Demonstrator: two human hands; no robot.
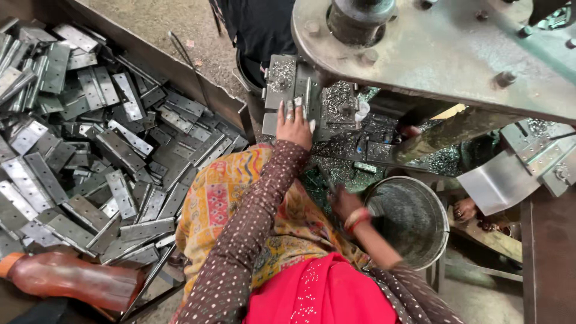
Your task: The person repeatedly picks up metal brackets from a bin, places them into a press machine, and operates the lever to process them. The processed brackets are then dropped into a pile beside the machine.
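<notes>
Hinge plate (307, 96) under left hand (294, 127), seemingly on press bed (336, 114)

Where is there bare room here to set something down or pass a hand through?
Bare room is scarce. The round metal bucket beside the right hand looks open inside. The left hand rests on the press bed, crowded with metal shavings. The bin of hinge plates is heaped full.

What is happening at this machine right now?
A person sits at a heavy metal press. Their left hand rests on a flat metal piece on the press bed, fingers spread over it. Their right hand hangs lower, beside a round metal bucket. A bin on the left is heaped with flat metal hinge plates, and a brown bottle lies near it.
</notes>
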